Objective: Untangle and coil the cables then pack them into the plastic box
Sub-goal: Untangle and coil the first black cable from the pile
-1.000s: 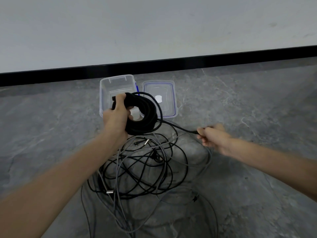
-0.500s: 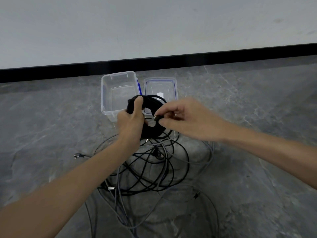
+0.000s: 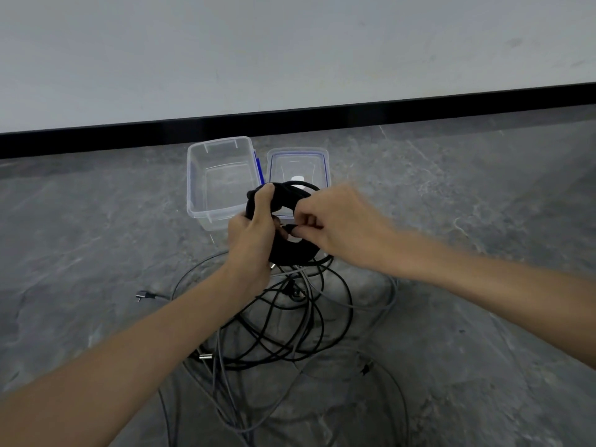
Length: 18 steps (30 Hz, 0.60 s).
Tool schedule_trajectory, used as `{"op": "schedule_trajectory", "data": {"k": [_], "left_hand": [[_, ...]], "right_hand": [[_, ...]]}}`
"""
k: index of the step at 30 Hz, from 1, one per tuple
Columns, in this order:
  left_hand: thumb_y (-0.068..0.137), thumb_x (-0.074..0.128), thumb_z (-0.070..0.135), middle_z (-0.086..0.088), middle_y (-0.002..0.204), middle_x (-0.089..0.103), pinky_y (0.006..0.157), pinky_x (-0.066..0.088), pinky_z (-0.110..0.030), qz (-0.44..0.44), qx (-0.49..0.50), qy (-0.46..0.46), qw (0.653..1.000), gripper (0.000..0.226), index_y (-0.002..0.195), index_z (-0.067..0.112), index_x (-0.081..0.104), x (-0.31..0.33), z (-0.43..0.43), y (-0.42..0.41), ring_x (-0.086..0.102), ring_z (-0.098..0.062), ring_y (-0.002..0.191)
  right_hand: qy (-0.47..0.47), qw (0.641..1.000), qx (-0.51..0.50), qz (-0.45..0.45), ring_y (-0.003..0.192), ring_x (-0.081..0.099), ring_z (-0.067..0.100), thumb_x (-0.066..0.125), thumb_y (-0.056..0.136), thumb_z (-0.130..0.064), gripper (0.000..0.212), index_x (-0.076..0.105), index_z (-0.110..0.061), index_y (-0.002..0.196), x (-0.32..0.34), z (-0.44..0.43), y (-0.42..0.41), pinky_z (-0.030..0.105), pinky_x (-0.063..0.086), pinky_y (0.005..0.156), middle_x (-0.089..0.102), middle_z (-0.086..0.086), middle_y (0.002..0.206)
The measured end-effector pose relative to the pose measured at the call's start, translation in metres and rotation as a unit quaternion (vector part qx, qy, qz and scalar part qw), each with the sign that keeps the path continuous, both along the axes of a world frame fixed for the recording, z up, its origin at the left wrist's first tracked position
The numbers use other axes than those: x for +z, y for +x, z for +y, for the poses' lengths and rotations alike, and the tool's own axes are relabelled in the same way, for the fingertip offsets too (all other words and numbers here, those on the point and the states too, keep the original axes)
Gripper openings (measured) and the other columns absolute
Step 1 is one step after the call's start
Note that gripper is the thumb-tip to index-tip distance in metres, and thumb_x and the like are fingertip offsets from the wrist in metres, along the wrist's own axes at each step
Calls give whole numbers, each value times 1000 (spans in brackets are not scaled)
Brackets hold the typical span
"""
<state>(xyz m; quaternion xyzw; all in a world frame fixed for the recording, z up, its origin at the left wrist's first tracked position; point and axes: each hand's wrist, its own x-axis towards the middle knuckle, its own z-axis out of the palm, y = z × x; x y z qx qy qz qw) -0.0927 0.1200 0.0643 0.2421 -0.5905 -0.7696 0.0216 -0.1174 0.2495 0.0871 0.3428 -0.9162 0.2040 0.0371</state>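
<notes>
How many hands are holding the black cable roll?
2. The left hand grips the black cable roll on its left side; the right hand pinches the roll's loose end near the middle. No other hands show.

black coil (image 3: 292,253), clear box (image 3: 222,183), blue-trimmed lid (image 3: 298,162), grey marbled floor (image 3: 467,204)

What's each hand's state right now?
Left hand: closed, grip around the thick black coiled cable.
Right hand: closed, pinching the same cable near its end.

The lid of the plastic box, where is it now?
In the head view the lid lies on the floor just right of the open plastic box, its near edge hidden behind the black cable coil.
</notes>
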Motion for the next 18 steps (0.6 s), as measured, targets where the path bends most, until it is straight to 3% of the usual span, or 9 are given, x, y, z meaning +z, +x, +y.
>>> {"op": "schedule_trajectory", "data": {"k": [5,8,10,12,15,18], "left_hand": [[88,64,42,-10,83,63,58,58,-31,-19,1,4,1000,33,86,10,65,5,8,-1,64,-23,76],[88,63,42,-8,76,62,51,56,-28,-27,15,-2,1000,34,82,9,64,6,6,-3,64,-21,69],[90,63,40,-2,60,58,43,49,-22,-23,19,-9,1000,34,80,7,61,5,3,-3,60,-14,55],[91,61,38,4,48,54,39,44,-19,-24,24,-6,999,34,77,8,59,4,1,-2,56,-9,43],[92,59,38,7,42,52,39,43,-18,-26,16,14,999,32,82,8,58,5,1,-2,55,-7,38],[92,57,39,5,48,52,42,47,-19,-29,14,52,998,32,91,7,61,4,-1,-2,60,-8,44]], "right_hand": [[134,989,24,64,78,57,19,46,94,-6,22,67,-7,99,0,-16,3,23,34,58,64,7,91],[135,990,30,31,75,57,21,50,89,0,18,67,-5,90,-1,-19,-1,25,35,61,60,5,77],[110,993,41,-33,62,50,18,53,82,6,16,67,-2,81,-1,-15,-6,24,34,56,51,1,63],[93,992,48,-67,60,53,16,54,80,8,18,69,-1,78,-1,-11,-13,23,39,52,57,5,64],[37,998,39,-30,76,59,15,60,78,8,20,72,-7,85,-2,-5,-19,29,52,70,67,5,83],[-91,995,30,0,74,58,12,70,77,2,13,67,-9,83,1,4,-18,27,53,71,63,0,84]]}}
